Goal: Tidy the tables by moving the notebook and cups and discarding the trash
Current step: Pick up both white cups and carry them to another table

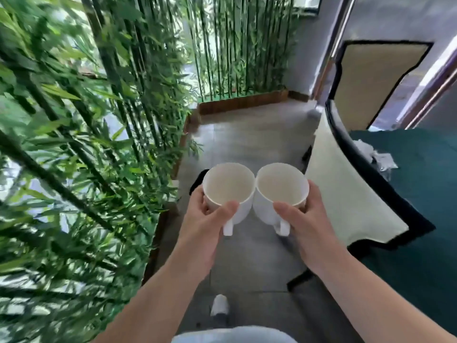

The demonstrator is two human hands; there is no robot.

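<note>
1. The left hand [205,219] is closed around the left cup [228,191], thumb on the near rim, fingers around its 9 o'clock side.
2. The right hand [306,219] grips the right cup [282,190] the same way, mirrored.
3. Both white cups look empty, are upright, and touch rim to rim above the grey floor [247,134].
4. At 3 o'clock, crumpled trash [378,159] lies on the dark green counter [420,194].
5. Bamboo [74,144] fills 9 o'clock.

— What hems you in?
— Bamboo [74,144] crowds close beside your left hand [205,219]; a chair back [346,194] stands just beside your right hand [309,224].
— And the open way?
— Bare floor [247,139] ahead of both hands, between them.
</note>
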